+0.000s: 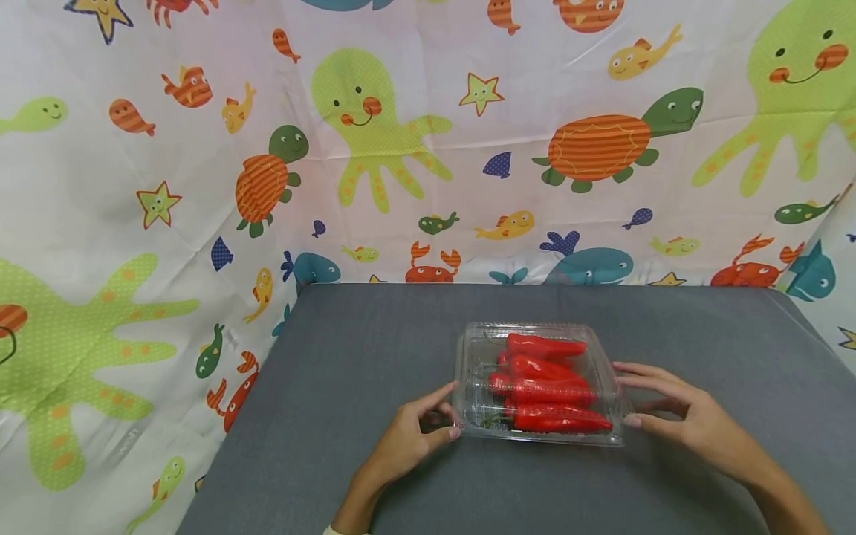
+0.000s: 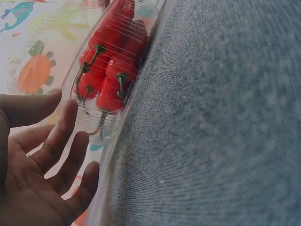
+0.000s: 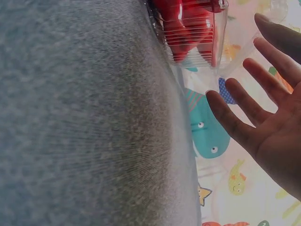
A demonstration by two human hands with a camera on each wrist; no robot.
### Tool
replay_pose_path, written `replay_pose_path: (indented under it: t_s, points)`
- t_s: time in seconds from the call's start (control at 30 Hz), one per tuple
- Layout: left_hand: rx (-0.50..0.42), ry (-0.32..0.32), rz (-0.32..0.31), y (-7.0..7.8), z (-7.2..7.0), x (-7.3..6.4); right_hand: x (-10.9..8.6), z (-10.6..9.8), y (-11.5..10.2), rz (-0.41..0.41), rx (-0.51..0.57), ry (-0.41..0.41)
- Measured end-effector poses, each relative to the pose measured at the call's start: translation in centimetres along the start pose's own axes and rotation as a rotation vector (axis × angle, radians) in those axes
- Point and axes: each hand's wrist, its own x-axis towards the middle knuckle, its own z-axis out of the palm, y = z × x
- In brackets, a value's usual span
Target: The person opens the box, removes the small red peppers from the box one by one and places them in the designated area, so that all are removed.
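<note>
A clear plastic clamshell box [image 1: 542,438] holds several red peppers [image 1: 562,418] with green stems, lying side by side. My left hand [image 1: 406,440] is at the box's left side, with the index fingertip and thumb tip right at its edge. In the left wrist view its fingers [image 2: 66,123] are spread and loosely bent near the ribbed end wall. At the opposite side my right hand [image 1: 705,429] has its fingertips beside the box's right edge. The right wrist view shows its fingers [image 3: 240,104] long and apart, with the thumb raised near clear plastic.
The box stands on a grey cloth-covered table [image 1: 348,349]. Behind and to the left hangs a white curtain [image 1: 414,89] printed with sea animals, meeting the table's far edge.
</note>
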Motion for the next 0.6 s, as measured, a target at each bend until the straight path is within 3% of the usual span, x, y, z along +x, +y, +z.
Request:
replay_pose_path:
  t_s: [0.2,0.6]
  points:
    - [0.012,-0.007,-0.005,0.0,0.0,0.0,0.2,-0.2,-0.2,-0.041,0.018,0.021]
    - [0.007,-0.005,0.011,0.1,-0.1,0.0,1.1,-0.5,-0.8,-0.047,0.012,0.084]
